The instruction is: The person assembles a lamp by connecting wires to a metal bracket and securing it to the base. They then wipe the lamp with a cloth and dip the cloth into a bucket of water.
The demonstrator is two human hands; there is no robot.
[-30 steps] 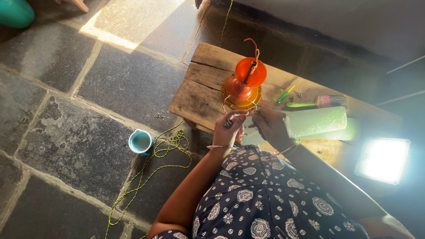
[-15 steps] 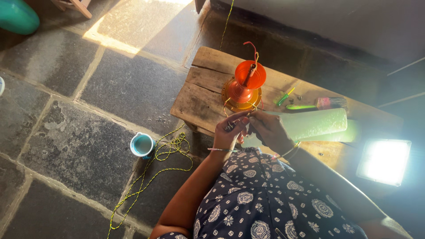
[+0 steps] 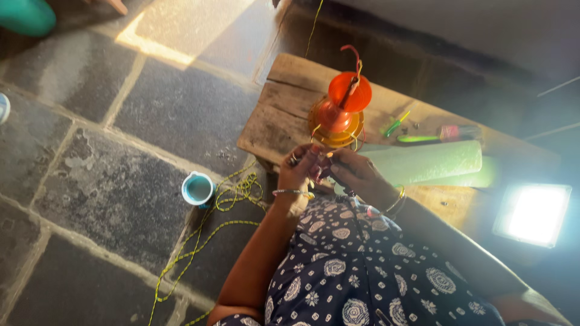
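Stone floor [image 3: 121, 157], open on the left-hand side of the grip. Wooden bench [image 3: 275, 130] directly beyond the hands; its near edge runs just under them. Pale green roll [image 3: 432, 162] lies just beside the right hand, on the bench. Orange spool stand [image 3: 339, 118] stands just beyond the fingertips, upright, slightly tilted. Yellow cord [image 3: 226, 199] coiled on the floor below the left hand, beside a blue cup [image 3: 197, 189]. Left hand [image 3: 299, 170] and right hand [image 3: 356, 175] meet, fingers pinched narrow on something small; too blurred to tell what.
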